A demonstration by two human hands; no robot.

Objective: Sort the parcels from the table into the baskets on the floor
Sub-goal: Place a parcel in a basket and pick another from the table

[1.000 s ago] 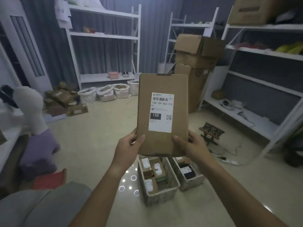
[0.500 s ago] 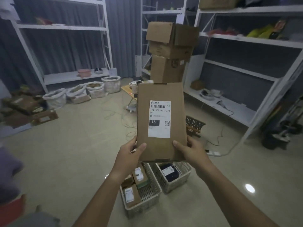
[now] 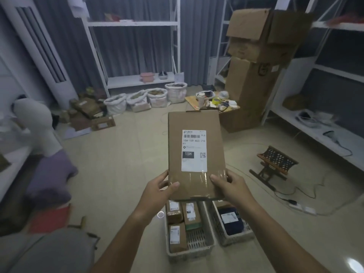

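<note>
We hold the flat brown parcel [image 3: 196, 154] upright in front of us, its white label [image 3: 194, 150] facing us and reading 15H. Our left hand [image 3: 157, 191] pinches the lower left corner, thumb on the front face; our right hand [image 3: 229, 186] pinches the lower right corner the same way, so each grip is closed on the parcel. It hangs in the air directly above the two baskets on the floor.

Compared with a moment ago, our view has swung back to the left and dipped, and the parcel sits a little lower, so both baskets show more fully beneath it. We judge the label has been read and the drop is next.

The left basket [image 3: 208, 246] already carries several small brown parcels along its left and rear, with bare grid at its front right. The right basket [image 3: 218, 223] holds a dark parcel [image 3: 230, 220] filling most of what we can see. The two baskets stand side by side, nearly touching. This parcel looks long against either basket, so it may need laying flat or angled. Open floor lies on every side of the baskets; a folding stool [image 3: 275, 162] and cables sit well apart to the right
</note>
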